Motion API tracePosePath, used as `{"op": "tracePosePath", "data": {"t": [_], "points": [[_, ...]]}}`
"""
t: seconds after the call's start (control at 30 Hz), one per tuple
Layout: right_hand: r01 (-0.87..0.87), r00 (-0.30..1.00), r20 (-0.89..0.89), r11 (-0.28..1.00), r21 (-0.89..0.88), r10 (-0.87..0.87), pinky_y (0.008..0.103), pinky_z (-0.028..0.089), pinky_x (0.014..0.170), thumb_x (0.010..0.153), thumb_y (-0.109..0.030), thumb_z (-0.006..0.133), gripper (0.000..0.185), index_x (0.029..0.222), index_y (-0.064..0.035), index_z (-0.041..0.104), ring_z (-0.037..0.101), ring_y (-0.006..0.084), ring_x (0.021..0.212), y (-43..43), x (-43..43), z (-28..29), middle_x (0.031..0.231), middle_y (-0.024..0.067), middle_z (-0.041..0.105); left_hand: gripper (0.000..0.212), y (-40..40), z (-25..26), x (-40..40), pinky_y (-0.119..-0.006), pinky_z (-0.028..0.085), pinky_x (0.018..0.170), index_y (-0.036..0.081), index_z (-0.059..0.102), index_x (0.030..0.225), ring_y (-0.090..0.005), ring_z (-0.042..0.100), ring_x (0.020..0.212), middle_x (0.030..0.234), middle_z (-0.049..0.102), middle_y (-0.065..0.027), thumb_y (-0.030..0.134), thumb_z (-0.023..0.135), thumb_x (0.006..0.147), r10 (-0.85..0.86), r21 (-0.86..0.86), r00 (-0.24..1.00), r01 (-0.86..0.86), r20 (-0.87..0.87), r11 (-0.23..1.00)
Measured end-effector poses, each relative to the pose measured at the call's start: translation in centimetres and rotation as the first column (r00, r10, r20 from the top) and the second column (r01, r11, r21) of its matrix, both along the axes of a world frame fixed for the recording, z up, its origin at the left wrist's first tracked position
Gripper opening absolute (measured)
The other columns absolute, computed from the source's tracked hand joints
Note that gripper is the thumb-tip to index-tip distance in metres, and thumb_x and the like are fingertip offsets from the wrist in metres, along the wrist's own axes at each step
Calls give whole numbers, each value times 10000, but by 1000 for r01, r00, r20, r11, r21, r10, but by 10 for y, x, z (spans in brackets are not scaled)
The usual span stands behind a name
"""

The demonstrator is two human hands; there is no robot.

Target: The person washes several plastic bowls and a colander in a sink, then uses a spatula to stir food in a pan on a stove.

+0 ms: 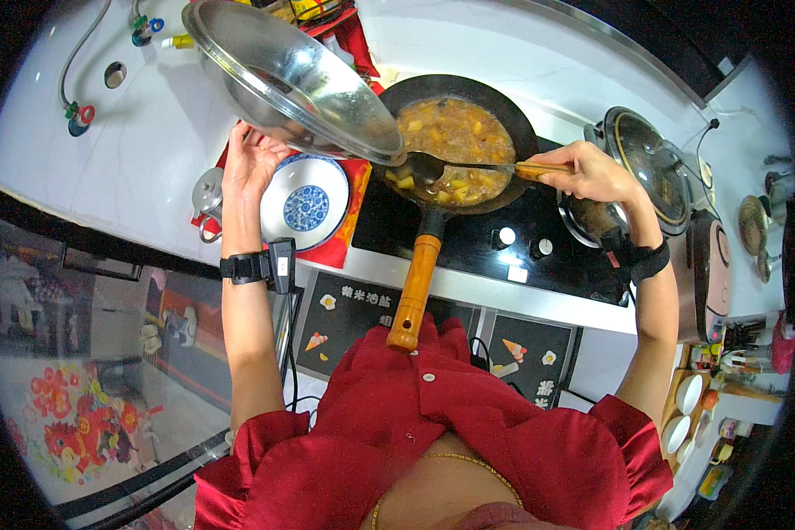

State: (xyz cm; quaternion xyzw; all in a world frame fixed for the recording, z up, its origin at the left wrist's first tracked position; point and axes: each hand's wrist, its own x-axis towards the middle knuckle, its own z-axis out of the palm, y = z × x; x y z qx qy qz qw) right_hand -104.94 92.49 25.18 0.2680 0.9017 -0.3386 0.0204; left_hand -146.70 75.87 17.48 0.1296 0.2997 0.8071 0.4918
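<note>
A dark wok (527, 119) with a wooden handle rests on the black cooktop, holding a brothy stew (460, 126) with yellow chunks. My right hand (586, 171) grips the wooden handle of a metal ladle (427, 167), whose dark bowl is at the wok's near left edge. A large domed metal lid (344, 93) is tilted up left of the wok, its rim near the ladle bowl. Under its lower left side is my left hand (255, 156), which seems to hold it; the grip itself is largely hidden. Below the lid lies a white plate (334, 205) with a blue pattern.
A small lidded metal pot (209, 192) stands left of the plate on a red mat. Right of the wok are a glass-lidded pan (646, 159) and a rice cooker (702, 278). The wok's handle (417, 285) juts over the counter edge towards me.
</note>
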Motion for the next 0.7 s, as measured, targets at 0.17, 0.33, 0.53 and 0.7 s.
{"op": "tracePosePath", "data": {"t": [0.17,0.33,0.53,0.7], "points": [[28,996,-88,987,159,-14,257,413,506,794,-111,557,277,1062,-43,581,468,84,548,-10,5,-7,594,27,519,183,5,-2,0,-261,322,575,52,506,801,-121,320,604,674,393,-14,219,576,774,-3,-22,1000,3,5,1000],[194,980,-34,980,-42,-195,216,370,432,834,-172,532,269,1066,-44,583,434,55,486,-30,5,15,561,-9,491,359,0,-37,-55,-393,400,826,56,495,1023,-232,517,961,1033,565,-97,343,536,813,-465,324,883,456,-53,829],[259,962,-30,943,-208,-271,185,321,351,853,-216,507,277,1073,-65,583,399,33,412,-40,-2,-10,537,-37,441,166,8,4,9,-251,314,568,67,479,770,-121,314,595,656,371,-10,219,546,783,-19,-30,1000,20,19,999],[235,971,-63,971,48,-232,284,458,515,809,-196,539,251,1011,-63,606,570,164,523,-37,-14,-29,636,128,593,164,8,4,6,-264,320,567,60,486,792,-119,320,586,655,371,-12,220,516,806,-47,-21,998,46,-40,999]]}}
